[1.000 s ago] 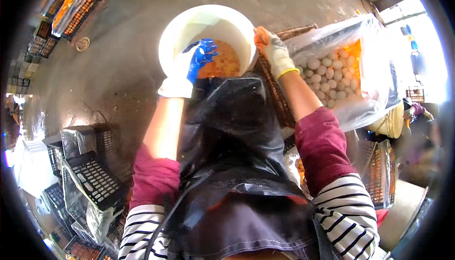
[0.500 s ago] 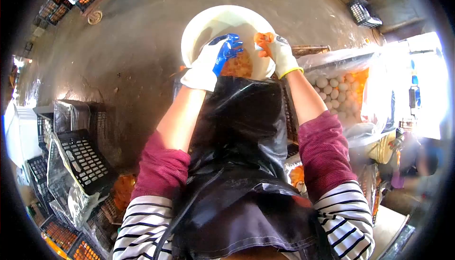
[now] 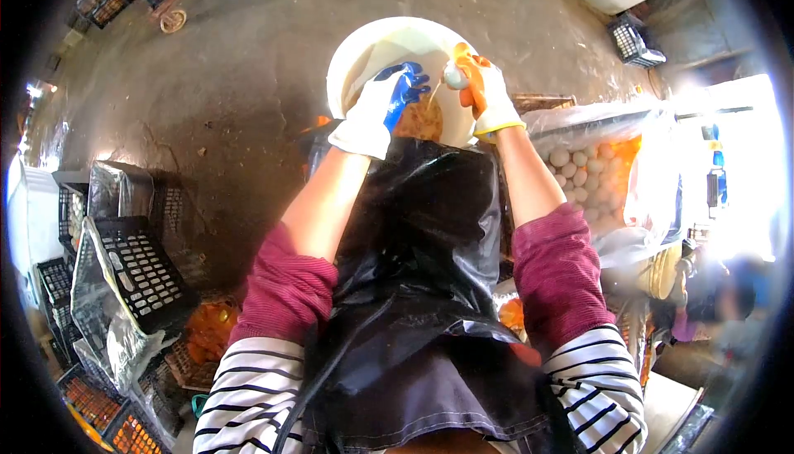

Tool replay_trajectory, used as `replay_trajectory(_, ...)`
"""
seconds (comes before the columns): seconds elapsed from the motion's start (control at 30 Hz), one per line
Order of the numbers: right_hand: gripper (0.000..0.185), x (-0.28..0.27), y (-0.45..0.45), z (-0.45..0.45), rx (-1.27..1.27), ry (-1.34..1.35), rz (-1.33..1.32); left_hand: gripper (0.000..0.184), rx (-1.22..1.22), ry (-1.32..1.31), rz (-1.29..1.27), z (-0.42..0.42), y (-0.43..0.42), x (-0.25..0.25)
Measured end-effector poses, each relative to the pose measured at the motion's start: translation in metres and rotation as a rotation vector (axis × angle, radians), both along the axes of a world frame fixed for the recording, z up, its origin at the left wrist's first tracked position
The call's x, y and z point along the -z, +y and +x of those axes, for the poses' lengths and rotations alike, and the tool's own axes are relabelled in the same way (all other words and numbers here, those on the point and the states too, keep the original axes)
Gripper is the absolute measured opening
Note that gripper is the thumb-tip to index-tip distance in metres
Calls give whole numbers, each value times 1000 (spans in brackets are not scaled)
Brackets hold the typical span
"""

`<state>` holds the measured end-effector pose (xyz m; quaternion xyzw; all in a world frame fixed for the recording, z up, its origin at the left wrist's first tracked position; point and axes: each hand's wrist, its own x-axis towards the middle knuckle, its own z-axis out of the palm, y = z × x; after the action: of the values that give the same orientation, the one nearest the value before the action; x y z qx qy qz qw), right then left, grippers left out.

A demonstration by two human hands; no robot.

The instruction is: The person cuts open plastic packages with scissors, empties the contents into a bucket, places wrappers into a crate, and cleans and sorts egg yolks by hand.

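A white round tub (image 3: 341,74) stands in front of me, with brownish-yellow wet contents (image 3: 420,119) at its bottom. My right hand (image 3: 481,86), in an orange-and-white glove, grips a pale egg (image 3: 454,76) above the tub's right side. A thin strand hangs down from near the egg. My left hand (image 3: 389,105) wears a blue-and-white glove and hovers inside the rim on the left. Its fingers are bent and spread apart, and no object shows between them; the palm is hidden. A black apron (image 3: 413,231) covers my lap up to the tub's near edge.
On my right, a plastic-lined container holds many pale eggs (image 3: 579,174). Black plastic crates (image 3: 149,276) are stacked at left, with orange contents (image 3: 211,334) beside them. Another crate (image 3: 635,43) stands at the far right. A blurred person (image 3: 719,293) is at the right edge.
My right hand has lifted slightly and turned, so the egg now shows more clearly, with a strand below it. My left hand stays over the tub. The view has shifted a little.
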<state>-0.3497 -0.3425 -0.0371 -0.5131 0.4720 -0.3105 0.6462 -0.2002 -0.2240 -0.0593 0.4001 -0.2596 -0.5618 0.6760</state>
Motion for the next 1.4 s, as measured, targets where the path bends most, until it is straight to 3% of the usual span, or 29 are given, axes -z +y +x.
replay_trajectory(0.1,21,-34,21,4,-87,68,17,31,32,30,32,1,0,-2)
replay_trajectory(0.2,22,-36,27,12,-92,-191,86,33,43,75,50,0,-1,2)
replay_trajectory(0.3,23,-33,21,14,-163,-248,139,36,67,99,98,-2,1,-12)
replay_trajectory(0.4,23,5,7,22,-126,-33,-268,35,95,15,211,-6,7,-42)
replay_trajectory(0.43,40,-7,18,21,-168,-160,-85,32,59,16,121,-7,8,-35)
replay_trajectory(0.5,42,-37,48,25,-307,189,-643,29,15,20,39,-5,4,-17)
replay_trajectory(0.57,46,0,29,23,-215,-3,-317,25,-31,-18,39,-5,14,-40)
replay_trajectory(0.67,49,23,23,22,-195,-191,-293,24,-96,-346,60,-2,22,-58)
replay_trajectory(0.77,44,24,27,23,-175,-91,-404,24,-217,-462,-51,-2,22,-45)
replay_trajectory(0.87,37,17,36,25,-175,-56,-406,25,-317,-388,-134,-2,14,-18)
replay_trajectory(0.97,31,2,47,26,-168,-26,-398,25,-345,-487,-150,4,1,3)
replay_trajectory(1.07,25,-26,61,16,-132,10,-351,26,-96,-319,-91,-1,10,-22)
replay_trajectory(1.13,21,-41,71,-3,-98,-134,-304,16,-127,25,-43,-9,18,-47)
replay_trajectory(1.17,20,-43,76,-17,-110,-355,-330,17,-151,-13,-223,-6,12,-36)
replay_trajectory(1.2,22,-52,87,-43,-55,-297,-274,17,-217,-148,-224,-1,10,-24)
replay_trajectory(1.27,30,-61,114,-106,16,-32,-269,17,-271,19,-251,10,-1,-1)
replay_trajectory(1.3,35,-61,134,-141,14,140,-317,20,-272,-158,-167,15,-3,3)
replay_trajectory(1.33,39,-59,158,-179,22,193,-333,28,-188,49,-126,15,1,-5)
replay_trajectory(1.37,43,-57,182,-216,30,247,-347,32,-150,90,-123,15,5,-8)
replay_trajectory(1.4,44,-31,213,-265,146,180,-176,35,-119,129,-122,15,7,-8)
